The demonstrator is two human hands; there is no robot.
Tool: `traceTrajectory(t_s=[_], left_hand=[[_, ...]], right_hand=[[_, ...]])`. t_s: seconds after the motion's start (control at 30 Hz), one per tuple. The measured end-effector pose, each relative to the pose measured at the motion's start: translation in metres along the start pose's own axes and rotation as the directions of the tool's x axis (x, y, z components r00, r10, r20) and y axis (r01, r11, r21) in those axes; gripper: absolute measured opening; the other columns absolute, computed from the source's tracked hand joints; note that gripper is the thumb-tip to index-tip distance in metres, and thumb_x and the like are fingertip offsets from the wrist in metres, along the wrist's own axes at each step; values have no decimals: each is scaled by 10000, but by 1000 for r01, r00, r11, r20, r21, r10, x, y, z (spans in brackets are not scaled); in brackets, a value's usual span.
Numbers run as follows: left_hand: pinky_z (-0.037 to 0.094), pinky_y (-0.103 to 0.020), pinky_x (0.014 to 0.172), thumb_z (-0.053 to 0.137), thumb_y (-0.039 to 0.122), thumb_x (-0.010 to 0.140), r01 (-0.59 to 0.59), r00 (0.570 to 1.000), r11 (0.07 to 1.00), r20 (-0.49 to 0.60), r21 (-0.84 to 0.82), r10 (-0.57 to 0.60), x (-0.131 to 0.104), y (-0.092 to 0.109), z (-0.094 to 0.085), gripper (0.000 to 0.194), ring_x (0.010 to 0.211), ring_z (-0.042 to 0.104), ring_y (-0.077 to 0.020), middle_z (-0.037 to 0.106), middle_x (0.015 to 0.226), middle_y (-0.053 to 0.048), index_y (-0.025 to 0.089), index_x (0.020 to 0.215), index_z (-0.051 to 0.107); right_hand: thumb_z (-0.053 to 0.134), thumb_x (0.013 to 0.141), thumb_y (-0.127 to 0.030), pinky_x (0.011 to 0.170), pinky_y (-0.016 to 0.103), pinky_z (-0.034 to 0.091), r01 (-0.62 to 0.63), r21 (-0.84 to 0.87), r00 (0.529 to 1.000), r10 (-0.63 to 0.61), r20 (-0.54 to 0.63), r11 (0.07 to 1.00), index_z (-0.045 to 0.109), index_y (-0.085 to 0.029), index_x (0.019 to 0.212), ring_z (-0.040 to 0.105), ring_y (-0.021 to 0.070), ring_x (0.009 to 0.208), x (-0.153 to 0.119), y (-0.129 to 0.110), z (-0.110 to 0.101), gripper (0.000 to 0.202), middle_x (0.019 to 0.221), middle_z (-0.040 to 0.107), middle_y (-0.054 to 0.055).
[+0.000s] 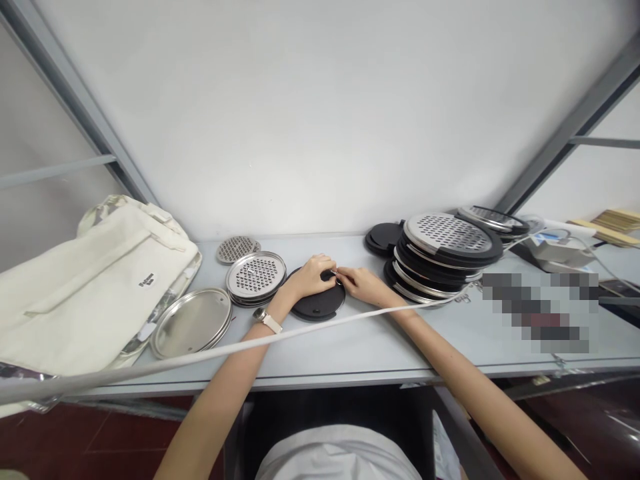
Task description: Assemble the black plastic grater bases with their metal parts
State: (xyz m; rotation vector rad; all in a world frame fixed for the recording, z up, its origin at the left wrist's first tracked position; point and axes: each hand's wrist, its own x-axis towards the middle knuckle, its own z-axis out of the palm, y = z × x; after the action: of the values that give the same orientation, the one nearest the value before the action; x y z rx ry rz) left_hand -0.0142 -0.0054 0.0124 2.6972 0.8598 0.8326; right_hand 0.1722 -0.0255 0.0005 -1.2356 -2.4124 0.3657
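A round black disc (318, 306) lies flat on the grey table (345, 353), in front of my body. My left hand (314, 275), with a watch at the wrist, rests over the disc's upper part, its fingers bent round the rim near a dark opening. From the right, my right hand (361, 283) pinches a small shiny metal piece (339, 280) at the disc's upper right edge. The two hands' fingertips nearly meet there. The small piece is partly hidden by the fingers.
Perforated metal discs (256, 275) and plain metal discs (193, 323) lie left, beside a cream bag (100, 287). Tall stacks of black and metal discs (443, 257) stand right, with a black disc (384, 237) behind. A white cable (300, 329) crosses in front of my wrists.
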Motion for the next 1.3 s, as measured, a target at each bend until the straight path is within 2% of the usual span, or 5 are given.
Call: traceTrajectory(t_s=[0.2, 0.6, 0.73, 1.03, 1.3], left_hand=[[423, -305, 799, 528, 141, 788, -13, 1000, 1000, 2, -10, 13, 0, 1, -1, 40, 817, 506, -172, 537, 784, -24, 176, 786, 548], [425, -312, 818, 546, 147, 781, 2, 1000, 999, -13, -32, -2, 0, -1, 1, 38, 828, 513, -174, 547, 800, -22, 180, 799, 554], [428, -317, 829, 548, 153, 779, 5, 1000, 1000, -15, -29, -5, 0, -2, 2, 51, 846, 520, -175, 564, 822, -25, 184, 817, 563], [422, -334, 854, 526, 163, 793, -19, 1000, 997, 3, 69, 18, 1, -3, 4, 96, 888, 520, -192, 571, 878, -39, 187, 879, 559], [415, -354, 851, 527, 168, 791, -7, 1000, 995, 8, 103, 6, -1, 2, 1, 93, 897, 503, -202, 546, 901, -46, 190, 878, 549]], right_hand=[[355, 925, -233, 603, 226, 320, 21, 82, 1000, -22, 6, 996, 631, -161, 935, 541, 136, 602, 0, 0, -2, 286, 760, 662, 55], [349, 924, -258, 588, 224, 315, 17, 118, 1000, -18, 3, 993, 618, -161, 906, 490, 126, 577, 0, 2, 0, 287, 678, 606, 22], [340, 924, -282, 582, 227, 311, 26, 157, 1000, -27, 9, 987, 600, -155, 844, 466, 122, 577, 1, 2, -3, 301, 658, 577, 11], [332, 923, -379, 546, 225, 286, 8, 253, 1000, -13, 22, 967, 509, -159, 715, 396, 108, 570, 2, 10, -5, 350, 601, 449, -31], [390, 897, -373, 531, 218, 269, 3, 248, 999, 7, -40, 969, 447, -171, 675, 353, 91, 548, 1, 10, -6, 305, 580, 379, -56]])
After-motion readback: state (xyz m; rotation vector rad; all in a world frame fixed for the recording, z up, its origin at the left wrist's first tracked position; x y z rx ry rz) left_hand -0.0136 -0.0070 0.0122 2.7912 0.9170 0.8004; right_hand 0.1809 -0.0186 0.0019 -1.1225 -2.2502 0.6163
